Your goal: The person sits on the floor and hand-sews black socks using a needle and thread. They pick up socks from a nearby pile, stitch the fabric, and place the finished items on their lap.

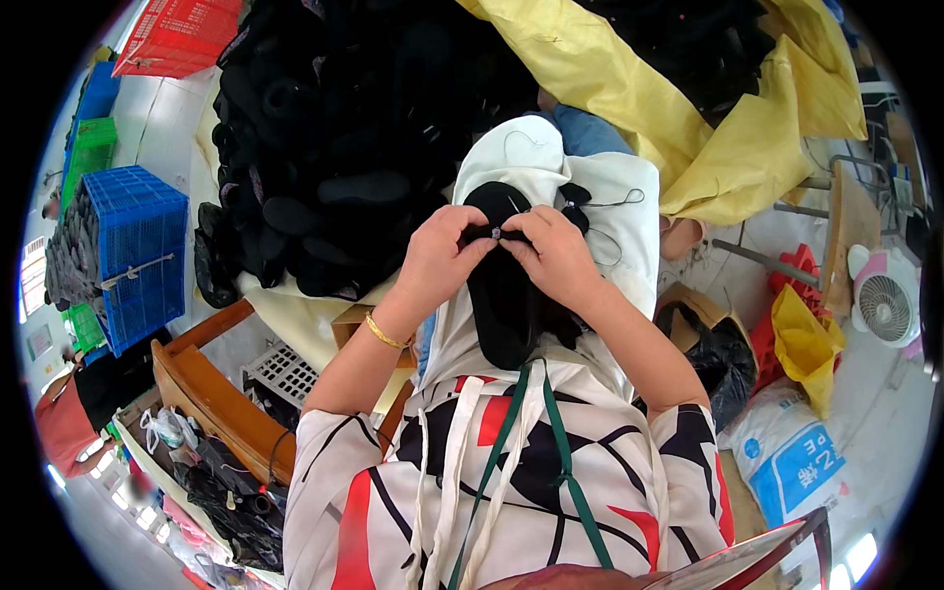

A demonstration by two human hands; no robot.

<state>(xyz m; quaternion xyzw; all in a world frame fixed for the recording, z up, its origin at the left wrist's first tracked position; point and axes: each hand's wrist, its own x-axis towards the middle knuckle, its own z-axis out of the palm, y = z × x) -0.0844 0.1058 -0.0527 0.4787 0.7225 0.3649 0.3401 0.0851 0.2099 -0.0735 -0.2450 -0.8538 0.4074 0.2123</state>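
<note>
A long black shoe or slipper [503,305] lies lengthwise on the white cloth [629,275] over my lap. At its upper part, my left hand [440,251] and my right hand [554,254] meet, thumbs and forefingers pinched round a small shiny bead-like ornament [496,234]. Just above the fingertips a thin light line, like a needle or thread, shows against the black. Beside my right hand, a small black bow-like piece [573,195] rests on the cloth. A dark looped cord or thread [629,198] runs from near it.
A large heap of black shoes [334,128] fills the far left. Yellow sheeting [610,69] spreads at the far right. Blue crate [147,251] and wooden chair [221,393] stand left; a white fan [885,300], black plastic bag [708,349] and printed sack [787,452] stand right.
</note>
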